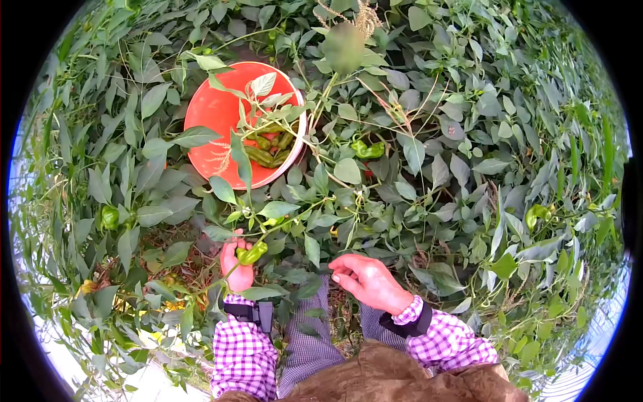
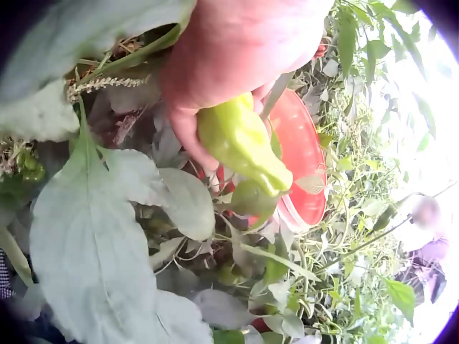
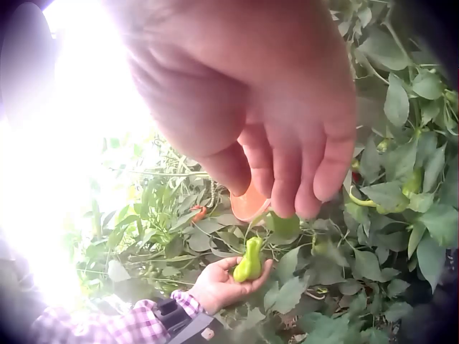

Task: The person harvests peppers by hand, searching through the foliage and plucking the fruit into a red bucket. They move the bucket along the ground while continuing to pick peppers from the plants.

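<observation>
My left hand (image 1: 239, 277) holds a light green pepper (image 1: 252, 253) at the front left, among the leaves. The left wrist view shows this pepper (image 2: 242, 140) with its pointed end sticking out past the fingers. Seen from the right wrist, the pepper (image 3: 249, 262) lies against the fingers of the upturned hand. To the right, my right hand (image 1: 368, 280) hovers over the foliage in front of my legs, its fingers loosely bent and holding nothing. Beyond the left hand, a red bucket (image 1: 218, 94) leans in the plants with several green peppers (image 1: 268, 151) inside.
Dense pepper plants (image 1: 455, 107) surround both hands. Another green pepper (image 1: 368, 149) hangs right of the bucket, one (image 1: 537, 216) at far right and one (image 1: 110, 217) at left. Leafy stems cross the bucket's opening. A person (image 2: 429, 254) appears blurred in the left wrist view's background.
</observation>
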### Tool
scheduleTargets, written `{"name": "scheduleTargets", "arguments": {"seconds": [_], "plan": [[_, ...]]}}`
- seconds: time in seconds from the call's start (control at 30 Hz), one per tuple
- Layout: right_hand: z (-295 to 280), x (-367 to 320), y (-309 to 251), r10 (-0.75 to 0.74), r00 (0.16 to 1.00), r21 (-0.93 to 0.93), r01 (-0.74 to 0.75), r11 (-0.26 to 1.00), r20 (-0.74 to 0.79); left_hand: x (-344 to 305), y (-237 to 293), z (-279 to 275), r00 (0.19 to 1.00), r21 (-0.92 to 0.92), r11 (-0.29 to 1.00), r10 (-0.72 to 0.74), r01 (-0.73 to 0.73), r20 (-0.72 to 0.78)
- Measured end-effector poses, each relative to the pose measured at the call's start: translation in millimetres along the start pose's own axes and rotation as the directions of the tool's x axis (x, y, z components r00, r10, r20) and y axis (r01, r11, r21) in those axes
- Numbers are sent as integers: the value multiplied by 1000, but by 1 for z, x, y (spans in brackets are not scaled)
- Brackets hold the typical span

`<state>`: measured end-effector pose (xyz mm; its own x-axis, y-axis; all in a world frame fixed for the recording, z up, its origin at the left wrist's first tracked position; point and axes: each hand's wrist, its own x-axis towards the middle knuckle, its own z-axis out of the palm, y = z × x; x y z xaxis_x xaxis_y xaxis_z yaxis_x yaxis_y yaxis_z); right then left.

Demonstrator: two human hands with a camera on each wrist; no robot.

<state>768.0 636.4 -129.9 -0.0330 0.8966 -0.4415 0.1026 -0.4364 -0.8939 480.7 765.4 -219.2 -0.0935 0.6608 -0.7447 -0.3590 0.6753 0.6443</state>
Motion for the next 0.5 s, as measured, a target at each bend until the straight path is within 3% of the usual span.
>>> {"name": "scheduleTargets", "arguments": {"seconds": [0.13,0.2,0.23,0.27,0.3,0.37,0.4,0.43,0.47,0.5], "plan": [[-29,15,-11,4,1000,-16,-4,1000,26,1,11,-9,990,146,984,-88,104,-112],[-50,27,-18,68,988,124,-51,991,-140,-11,22,7,963,119,959,-242,256,-119],[-61,37,-16,130,967,102,-110,989,-218,-16,25,7,928,140,920,-372,367,12],[-69,50,1,78,937,177,-17,984,-339,-23,28,7,859,176,866,-493,468,137],[-82,64,2,169,905,243,-75,967,-392,-35,29,18,835,201,846,-526,494,161],[-99,94,15,60,853,7,-66,998,-519,-37,21,11,889,91,908,-419,409,182],[-105,109,23,72,857,-99,-142,985,-510,-31,17,5,931,13,944,-327,330,163],[-105,126,46,-23,852,-207,-101,973,-523,-34,33,23,939,-92,947,-287,308,191],[-103,141,70,-117,841,-313,-65,947,-528,-31,47,29,926,-225,952,-116,207,359],[-100,151,80,-113,856,-383,-104,918,-504,-40,70,56,928,-244,962,-25,123,371]]}}
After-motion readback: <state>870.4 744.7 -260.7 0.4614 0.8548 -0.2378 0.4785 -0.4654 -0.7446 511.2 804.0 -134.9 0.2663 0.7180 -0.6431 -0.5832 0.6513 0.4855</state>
